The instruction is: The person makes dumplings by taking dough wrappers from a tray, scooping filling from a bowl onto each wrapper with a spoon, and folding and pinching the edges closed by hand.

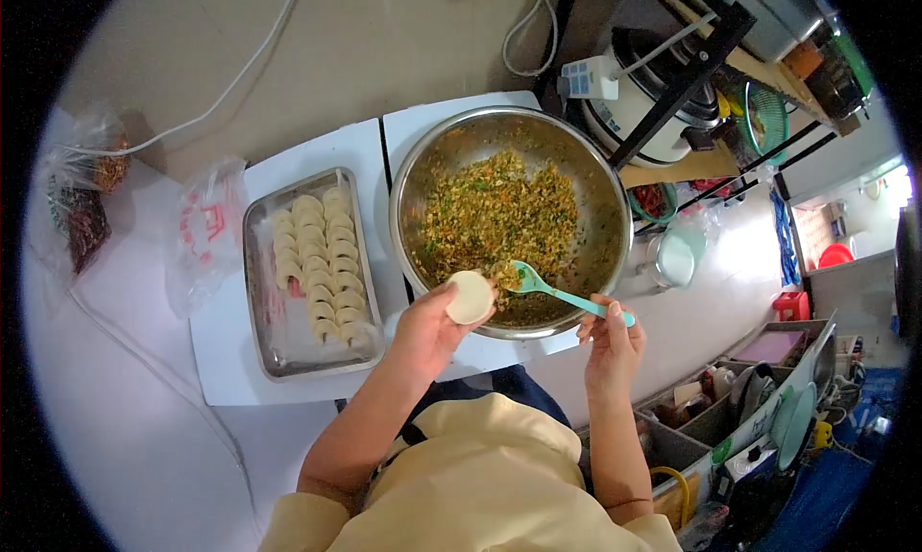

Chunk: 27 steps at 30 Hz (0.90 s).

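Note:
My left hand (429, 330) is closed on a round, pale dumpling wrapper (471, 297), held over the near rim of a large steel bowl (408, 192). Chopped filling (499, 206) in yellow, green and orange bits lies in that bowl. In my right hand (613, 348) is the handle of a turquoise spoon (567, 295), fingers pinched round it. The spoon's head carries some filling and is right beside the wrapper's edge. Left of the bowl, a metal tray (264, 326) holds rows of folded dumplings (317, 245).
Bowl and tray stand on a white table (226, 374). Plastic bags (206, 230) lie to the left. At the right, a black-framed shelf bears a rice cooker (639, 120) and a power strip (589, 77). A silver pot (672, 259) and a cluttered sink unit (711, 417) are farther right.

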Available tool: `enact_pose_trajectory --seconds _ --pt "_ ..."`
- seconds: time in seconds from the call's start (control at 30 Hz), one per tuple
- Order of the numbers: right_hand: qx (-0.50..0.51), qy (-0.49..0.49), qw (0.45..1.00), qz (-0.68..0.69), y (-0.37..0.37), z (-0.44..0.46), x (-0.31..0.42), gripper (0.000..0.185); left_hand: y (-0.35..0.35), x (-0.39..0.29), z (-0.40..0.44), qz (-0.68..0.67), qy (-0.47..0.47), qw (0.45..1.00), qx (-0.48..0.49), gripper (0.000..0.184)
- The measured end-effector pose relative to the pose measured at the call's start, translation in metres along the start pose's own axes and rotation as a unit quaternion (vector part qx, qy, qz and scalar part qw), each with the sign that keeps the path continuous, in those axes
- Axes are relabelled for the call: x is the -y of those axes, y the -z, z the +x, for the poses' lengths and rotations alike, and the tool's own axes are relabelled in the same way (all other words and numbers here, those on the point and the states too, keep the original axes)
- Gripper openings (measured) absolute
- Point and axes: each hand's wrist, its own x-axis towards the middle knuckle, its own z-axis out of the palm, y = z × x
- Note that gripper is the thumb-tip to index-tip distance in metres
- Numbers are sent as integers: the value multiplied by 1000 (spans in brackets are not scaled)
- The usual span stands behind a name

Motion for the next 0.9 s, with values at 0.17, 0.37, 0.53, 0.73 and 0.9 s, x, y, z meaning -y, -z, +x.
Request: enact_pose_trajectory --seconds 0.17,0.37,0.53,0.73,0.9 --pt "76 150 978 -126 1 -20 -10 27 -29 0 9 -41 34 996 76 38" --pt "264 406 730 -482 5 -32 -31 36 -29 3 29 -31 13 999 42 37" --pt "294 423 685 -516 5 -33 -44 40 -24 3 35 -14 10 1000 -4 35" --pt "155 158 957 -189 -1 -29 -23 41 -19 4 40 -40 23 999 15 33" --pt "122 127 982 -63 5 -17 -13 44 -22 1 39 -82 50 994 54 35"
